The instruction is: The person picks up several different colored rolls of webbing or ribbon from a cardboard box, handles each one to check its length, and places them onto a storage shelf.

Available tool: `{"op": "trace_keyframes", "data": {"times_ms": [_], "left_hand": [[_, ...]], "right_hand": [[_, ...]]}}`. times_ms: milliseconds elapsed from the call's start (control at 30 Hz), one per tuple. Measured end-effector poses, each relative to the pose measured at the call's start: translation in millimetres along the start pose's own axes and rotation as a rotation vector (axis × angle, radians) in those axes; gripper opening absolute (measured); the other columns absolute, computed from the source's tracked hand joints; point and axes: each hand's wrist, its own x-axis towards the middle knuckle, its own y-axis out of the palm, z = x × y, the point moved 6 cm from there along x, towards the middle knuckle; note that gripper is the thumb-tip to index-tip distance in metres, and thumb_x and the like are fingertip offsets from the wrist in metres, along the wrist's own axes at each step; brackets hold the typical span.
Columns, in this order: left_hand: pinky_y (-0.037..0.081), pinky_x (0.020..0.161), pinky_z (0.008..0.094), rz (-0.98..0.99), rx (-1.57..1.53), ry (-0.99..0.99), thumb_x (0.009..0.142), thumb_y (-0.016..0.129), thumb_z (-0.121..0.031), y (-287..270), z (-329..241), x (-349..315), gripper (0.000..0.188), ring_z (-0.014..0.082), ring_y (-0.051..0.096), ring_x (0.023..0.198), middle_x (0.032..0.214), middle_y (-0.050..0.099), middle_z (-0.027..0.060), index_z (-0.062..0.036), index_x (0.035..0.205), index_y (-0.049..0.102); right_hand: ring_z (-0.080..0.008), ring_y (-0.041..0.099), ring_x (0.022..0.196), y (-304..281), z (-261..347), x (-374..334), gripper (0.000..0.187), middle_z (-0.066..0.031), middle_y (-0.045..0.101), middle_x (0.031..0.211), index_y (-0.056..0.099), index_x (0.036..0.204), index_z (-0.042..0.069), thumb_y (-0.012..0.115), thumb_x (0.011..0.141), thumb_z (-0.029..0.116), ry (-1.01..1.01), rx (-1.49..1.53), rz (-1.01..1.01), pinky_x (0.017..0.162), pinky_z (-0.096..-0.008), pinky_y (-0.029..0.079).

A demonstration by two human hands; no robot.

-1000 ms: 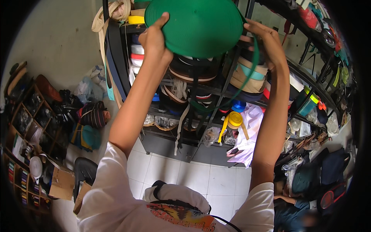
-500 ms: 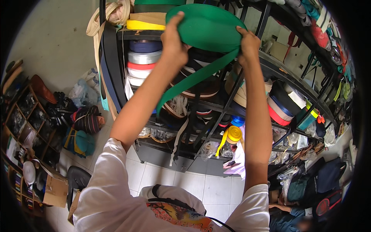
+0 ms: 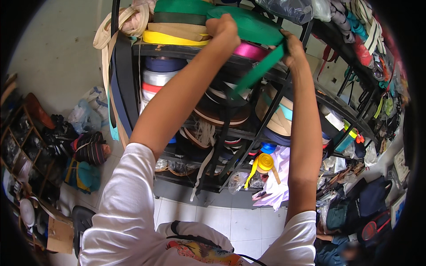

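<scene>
A large roll of green webbing (image 3: 248, 24) sits at the top level of the black shelf, gripped between my two hands. My left hand (image 3: 223, 32) closes over its left edge. On the right edge, my right hand (image 3: 293, 48) is closed, and the loose tail of the webbing hangs down to the left from there, blurred at its end. Just below the roll a pink ribbon roll (image 3: 251, 51) shows on the shelf. Left of it lies a stack with a green roll (image 3: 182, 6), a beige roll (image 3: 177, 31) and a yellow roll (image 3: 175, 39).
The black metal shelf (image 3: 177, 50) carries several more strap rolls on lower levels, with a yellow roll (image 3: 265, 162) near the bottom. Straps hang down its left side. Bags lie against the left wall beside a compartment rack (image 3: 26, 146). At the lower right another person's sleeve (image 3: 330, 250) shows.
My hands have carried the green webbing roll to the right and farther over the shelf. A pink roll beneath has come into sight. The hanging tail looks shorter.
</scene>
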Motion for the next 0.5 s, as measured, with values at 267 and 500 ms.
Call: {"op": "trace_keyframes", "data": {"times_ms": [267, 500], "left_hand": [[0.056, 0.082, 0.0482, 0.066, 0.128, -0.071, 0.088, 0.061, -0.019, 28.9, 27.1, -35.5, 0.057, 0.0389, 0.059, 0.104, 0.116, 0.052, 0.0271, 0.0058, 0.127, 0.027], [0.057, 0.073, 0.0543, 0.667, 0.246, -0.167, 0.085, 0.057, -0.032, 29.4, 20.4, 48.8, 0.057, 0.0388, 0.06, 0.1, 0.108, 0.056, 0.0226, 0.0099, 0.12, 0.041]], "right_hand": [[-0.022, 0.06, 0.06, -19.7, -9.6, 42.0, 0.018, -0.0124, 0.062, 0.079, 0.06, 0.098, -0.005, 0.061, 0.085, 0.007, -0.094, -0.074, -0.388, 0.052, -0.0357, 0.051], [-0.0232, 0.062, 0.072, -36.9, -19.1, 62.1, 0.022, -0.0194, 0.062, 0.099, 0.062, 0.098, -0.011, 0.063, 0.081, 0.002, 0.023, -0.021, -0.229, 0.062, -0.0322, 0.052]]}}
